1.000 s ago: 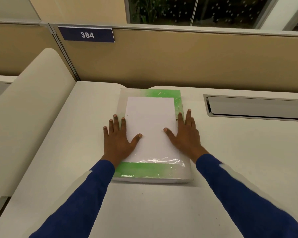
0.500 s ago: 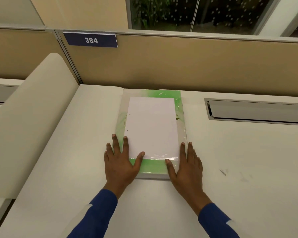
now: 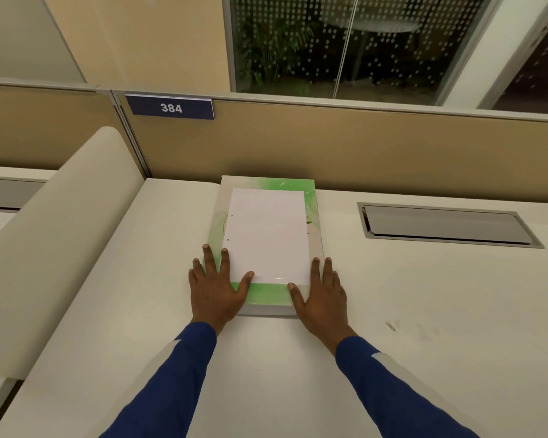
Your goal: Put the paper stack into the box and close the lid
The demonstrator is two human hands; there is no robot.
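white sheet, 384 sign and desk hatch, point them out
white sheet (image 3: 269,237), head view, its middle
384 sign (image 3: 171,107), head view, on the number
desk hatch (image 3: 446,225), head view, grey flap centre

Office: cubicle partition (image 3: 329,147), number plate 384 (image 3: 171,107), desk cable hatch (image 3: 446,224).

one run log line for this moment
stage: lid shut | left hand: flat on box near corner | right hand: flat, opposite corner | desk
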